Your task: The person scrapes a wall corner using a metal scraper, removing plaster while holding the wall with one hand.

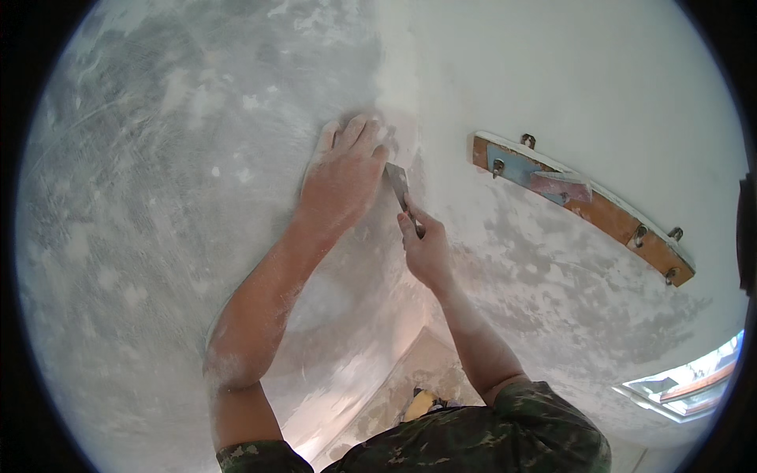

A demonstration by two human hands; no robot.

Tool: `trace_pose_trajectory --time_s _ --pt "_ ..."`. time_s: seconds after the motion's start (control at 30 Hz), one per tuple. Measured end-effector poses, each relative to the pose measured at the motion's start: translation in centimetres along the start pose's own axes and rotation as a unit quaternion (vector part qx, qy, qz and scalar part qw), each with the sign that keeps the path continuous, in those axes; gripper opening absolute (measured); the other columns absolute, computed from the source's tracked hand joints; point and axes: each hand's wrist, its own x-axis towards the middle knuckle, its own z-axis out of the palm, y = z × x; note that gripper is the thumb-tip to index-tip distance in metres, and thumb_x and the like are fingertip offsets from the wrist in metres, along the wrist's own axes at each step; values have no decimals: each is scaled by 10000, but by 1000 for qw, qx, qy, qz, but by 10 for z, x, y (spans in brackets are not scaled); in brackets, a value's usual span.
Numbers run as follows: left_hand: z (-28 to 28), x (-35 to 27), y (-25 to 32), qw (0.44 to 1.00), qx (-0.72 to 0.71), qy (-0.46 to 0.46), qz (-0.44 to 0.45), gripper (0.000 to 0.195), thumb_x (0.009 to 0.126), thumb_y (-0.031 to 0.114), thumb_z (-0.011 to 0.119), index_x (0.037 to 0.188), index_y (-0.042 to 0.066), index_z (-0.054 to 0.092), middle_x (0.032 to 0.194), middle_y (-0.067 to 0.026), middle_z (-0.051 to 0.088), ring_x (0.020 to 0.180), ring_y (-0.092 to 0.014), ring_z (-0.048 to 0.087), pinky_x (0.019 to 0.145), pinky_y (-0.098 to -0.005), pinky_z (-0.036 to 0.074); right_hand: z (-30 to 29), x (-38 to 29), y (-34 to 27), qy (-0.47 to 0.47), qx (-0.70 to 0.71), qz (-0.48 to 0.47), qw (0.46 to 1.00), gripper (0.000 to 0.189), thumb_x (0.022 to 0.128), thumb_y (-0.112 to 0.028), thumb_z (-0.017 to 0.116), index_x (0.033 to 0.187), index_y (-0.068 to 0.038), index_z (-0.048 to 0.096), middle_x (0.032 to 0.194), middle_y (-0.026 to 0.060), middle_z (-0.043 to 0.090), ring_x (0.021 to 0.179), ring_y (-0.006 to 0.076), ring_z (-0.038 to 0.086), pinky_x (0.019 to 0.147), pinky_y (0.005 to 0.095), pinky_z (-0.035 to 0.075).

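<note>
My left hand (344, 171) lies against the grey, patchy plastered wall (148, 236), its fingers spread a little and dusty. Just right of it, my right hand (427, 245) grips a putty knife (397, 180) by its handle. The metal blade points up and left, close to my left hand's thumb side, near the inside corner (414, 130) where two walls meet. Whether the blade's edge touches the wall cannot be told. White dust coats both hands and forearms.
On the right wall hangs a wooden rail (615, 219) with metal hooks, and a pinkish piece (562, 186) rests on it. A window (689, 381) is at the lower right. Far below, a yellow object (419, 404) lies near the floor, partly hidden by my camouflage shirt.
</note>
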Motion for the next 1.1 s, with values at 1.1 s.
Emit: trace_pose_trajectory --time_s 1.1 --pt "-9 9 0 999 21 43 3 126 853 163 755 973 126 767 1195 -55 664 1273 -211 561 1116 -436 396 21 56 22 94 -7 -43 995 474 1115 -200 594 1491 89 579 1149 188 758 846 127 642 782 300 535"
